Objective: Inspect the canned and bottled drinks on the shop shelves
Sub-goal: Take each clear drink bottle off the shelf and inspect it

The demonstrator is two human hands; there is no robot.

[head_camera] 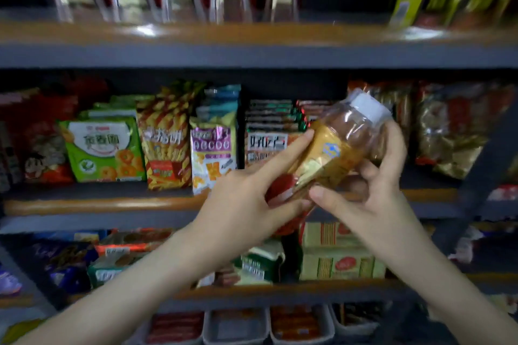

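Before the middle shelf (98,202): bottle (333,148) held in mid-air, tilted, cap up and to the right, clear of every ledge.

Left hand (246,199): fingers (291,151) closed along the lower, labelled half, forefinger stretched up the side.

Right hand (372,190): fingers wrapped round the far side near the neck, thumb pressed under the body; gripping firmly, by the look of it.

Risk: slip from smooth, glossy plastic if either grip loosens during a turn; likely fall onto the packets (336,249) on the lower shelf.

Second risk: knock against the snack bags (165,134) just behind if swung back carelessly.

Look: clear plastic body, amber-gold contents, white cap (370,106) under a shiny shrink seal, gold and red label with a small blue mark; print too blurred to read.
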